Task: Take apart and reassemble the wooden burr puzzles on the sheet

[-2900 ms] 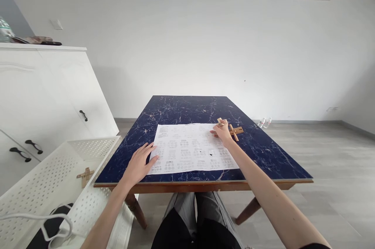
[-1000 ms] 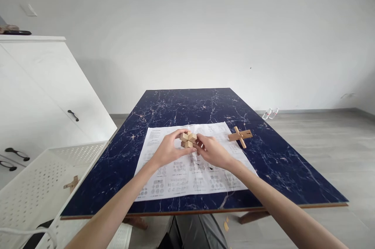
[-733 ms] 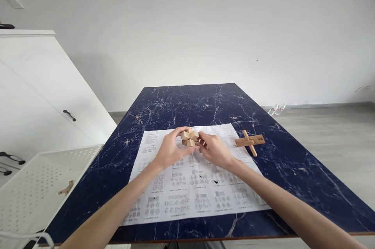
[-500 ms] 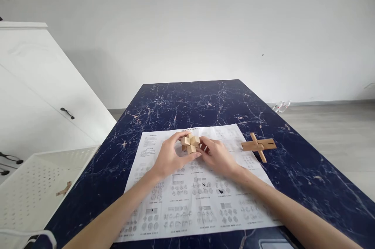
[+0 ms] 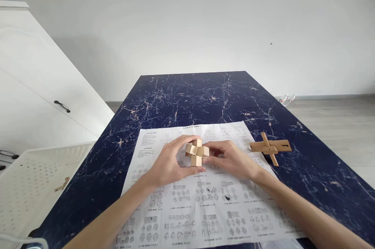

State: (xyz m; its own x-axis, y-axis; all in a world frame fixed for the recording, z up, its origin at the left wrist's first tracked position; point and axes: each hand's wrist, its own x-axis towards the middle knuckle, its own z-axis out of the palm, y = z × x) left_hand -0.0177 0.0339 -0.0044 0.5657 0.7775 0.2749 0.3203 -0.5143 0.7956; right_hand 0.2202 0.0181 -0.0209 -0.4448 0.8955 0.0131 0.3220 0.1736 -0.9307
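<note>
A light wooden burr puzzle (image 5: 197, 152), made of interlocked blocks, is held just over a printed sheet (image 5: 187, 176). My left hand (image 5: 170, 160) grips it from the left, thumb at the front and fingers at the back. From the right, my right hand (image 5: 231, 158) has its thumb and fingertips closed on the puzzle's right side; its curled fingers are partly hidden. Right of that hand lies a second wooden puzzle (image 5: 269, 147), a flat plank crossed by a thin stick, at the sheet's right edge.
The dark blue marbled table (image 5: 187, 100) reaches toward a white wall. At the left stand a white cabinet (image 5: 38, 73) and a perforated white basket (image 5: 32, 178) with a small wooden piece (image 5: 62, 184) in it. A clear object (image 5: 287, 99) shows beyond the table's right edge.
The burr puzzle has turned a little in my hands, and its blocks show at a different angle. My right hand has shifted right. The whole view has also shifted slightly.
</note>
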